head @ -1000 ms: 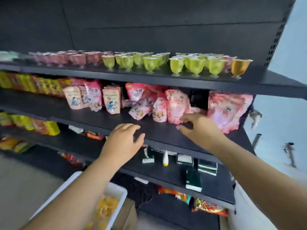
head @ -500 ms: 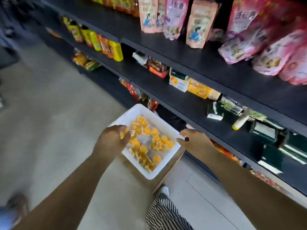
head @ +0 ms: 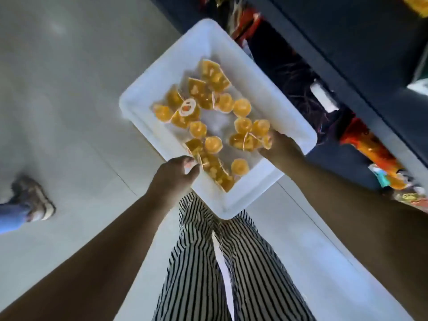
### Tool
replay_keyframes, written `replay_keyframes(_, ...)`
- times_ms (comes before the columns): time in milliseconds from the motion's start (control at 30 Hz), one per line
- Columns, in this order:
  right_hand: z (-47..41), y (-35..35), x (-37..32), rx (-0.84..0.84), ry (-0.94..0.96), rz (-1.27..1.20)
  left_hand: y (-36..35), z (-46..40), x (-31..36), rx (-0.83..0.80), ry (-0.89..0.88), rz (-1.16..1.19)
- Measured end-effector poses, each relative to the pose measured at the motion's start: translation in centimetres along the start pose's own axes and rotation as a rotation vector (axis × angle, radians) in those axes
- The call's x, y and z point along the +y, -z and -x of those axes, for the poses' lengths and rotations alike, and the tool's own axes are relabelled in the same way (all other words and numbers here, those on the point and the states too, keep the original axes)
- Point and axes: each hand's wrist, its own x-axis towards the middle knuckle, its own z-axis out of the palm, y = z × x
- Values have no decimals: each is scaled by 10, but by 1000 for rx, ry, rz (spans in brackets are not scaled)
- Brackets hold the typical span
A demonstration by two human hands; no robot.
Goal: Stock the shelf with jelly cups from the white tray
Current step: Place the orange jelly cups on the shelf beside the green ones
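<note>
Down at floor level beside the shelving (head: 347,72), the white tray (head: 234,205) is holding many orange jelly cups (head: 241,107), so plenty seems left to stock; both hands are reaching in, the left hand (head: 173,174) pinching a cup at the near edge, the right hand (head: 281,147) closing its fingers around another

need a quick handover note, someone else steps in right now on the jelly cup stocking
Left hand: reaching into the near corner of the white tray, fingers curled at a jelly cup; a firm grip is not clear.
Right hand: at the tray's right side, fingertips on a cup; grip also unclear.
The orange jelly cups lie loose in the tray, which sits low in front of the shelf unit.
Done: both hands at the tray.
Left: lift cups and set them on the shelf; many remain in the tray.
</note>
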Motion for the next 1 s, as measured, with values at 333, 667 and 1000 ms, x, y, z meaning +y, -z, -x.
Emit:
replay_keyframes(333,-90,-82,10,53,151,343,-68,-114,-13,-280,-84,152)
replay_keyframes(667,-92,-80,36,117,84,418,-79,-157,16,-224,-307,42)
replay_keyframes(1000,-101,-43,55,9,323,281,-102,-187,19,-390,-642,-441)
